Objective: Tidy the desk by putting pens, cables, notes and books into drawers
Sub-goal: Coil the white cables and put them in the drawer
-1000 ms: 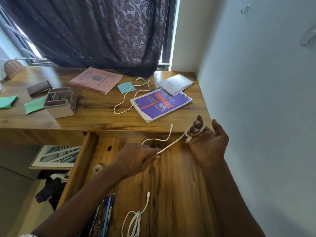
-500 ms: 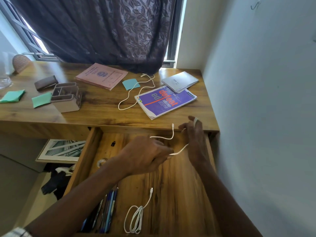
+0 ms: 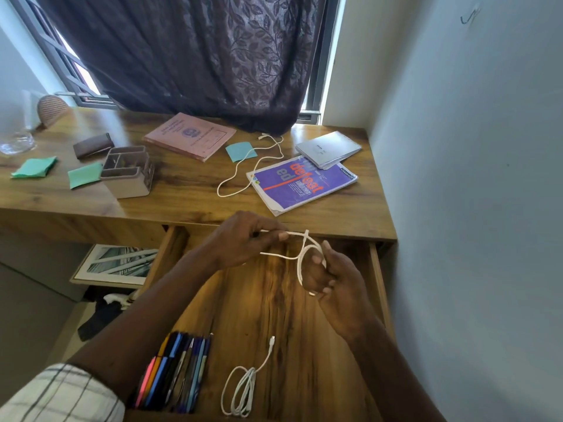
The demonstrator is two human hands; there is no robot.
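Now, the white cable (image 3: 299,264) loops around the curled fingers of my right hand (image 3: 341,287); its free strand runs leftward from that grip to my left hand (image 3: 240,243), which pinches it, both above the open drawer (image 3: 268,306).

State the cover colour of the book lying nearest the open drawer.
Purple, with orange-red lettering: the book shows best in the head view, the only one given.

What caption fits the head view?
Left hand and right hand loop a white cable over the open drawer of pens.
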